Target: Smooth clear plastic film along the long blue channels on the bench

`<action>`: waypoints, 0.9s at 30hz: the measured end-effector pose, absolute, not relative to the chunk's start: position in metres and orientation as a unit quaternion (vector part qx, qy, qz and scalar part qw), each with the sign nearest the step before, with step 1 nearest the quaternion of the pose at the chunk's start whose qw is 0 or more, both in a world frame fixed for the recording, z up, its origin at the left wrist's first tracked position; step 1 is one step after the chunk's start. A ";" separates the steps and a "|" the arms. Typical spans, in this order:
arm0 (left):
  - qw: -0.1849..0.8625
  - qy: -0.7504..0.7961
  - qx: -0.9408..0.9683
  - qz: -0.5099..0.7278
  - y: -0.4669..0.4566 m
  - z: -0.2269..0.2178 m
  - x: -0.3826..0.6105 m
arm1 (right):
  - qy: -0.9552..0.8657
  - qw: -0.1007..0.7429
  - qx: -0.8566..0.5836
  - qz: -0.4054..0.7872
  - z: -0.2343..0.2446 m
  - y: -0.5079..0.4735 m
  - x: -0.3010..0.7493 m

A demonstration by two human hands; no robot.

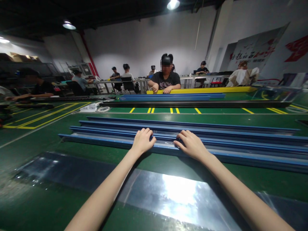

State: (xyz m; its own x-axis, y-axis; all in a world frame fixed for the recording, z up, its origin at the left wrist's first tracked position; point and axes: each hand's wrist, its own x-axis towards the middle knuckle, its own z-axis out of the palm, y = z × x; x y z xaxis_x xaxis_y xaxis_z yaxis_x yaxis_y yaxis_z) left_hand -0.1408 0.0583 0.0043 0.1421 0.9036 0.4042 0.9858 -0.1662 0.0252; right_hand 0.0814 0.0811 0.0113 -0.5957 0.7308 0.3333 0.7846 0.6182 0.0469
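Long blue channel profiles lie side by side on the green table. My left hand (143,141) curls its fingers over the nearest blue channel (103,143), left of the middle of its length. A short way to the right, my right hand (192,145) grips the same channel, thumb on the near side and fingers bent over. The fingertips of both hands are partly hidden inside the profile. Just behind it lies another blue channel (228,135), and the rearmost blue rail (216,125) is beyond that. A flat clear plastic strip (149,189) stretches beneath my forearms.
Farther back lie a long black rail (192,104), more blue rails (173,96), and a white ring-shaped roll (103,109). A co-worker (166,78) opposite has both hands at a yellow channel (211,90). Clear plastic wrap (276,93) is at the right. Other people sit behind.
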 end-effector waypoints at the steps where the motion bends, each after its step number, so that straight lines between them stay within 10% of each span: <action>1: 0.126 -0.635 -0.744 -0.165 0.059 0.005 -0.141 | -0.887 0.142 -0.430 -0.095 0.011 0.081 0.081; 27: 0.014 -0.653 -0.747 -0.121 0.153 0.013 -0.137 | -0.828 0.115 -0.548 0.026 0.014 0.168 0.128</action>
State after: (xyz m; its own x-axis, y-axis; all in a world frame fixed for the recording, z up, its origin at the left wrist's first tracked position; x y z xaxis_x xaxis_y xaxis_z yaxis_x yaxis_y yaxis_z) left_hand -0.1373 0.1533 0.0128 0.1177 0.9729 0.1991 0.9797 -0.1465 0.1371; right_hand 0.1276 0.1681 0.0141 -0.3725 0.9137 0.1625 0.9019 0.3976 -0.1687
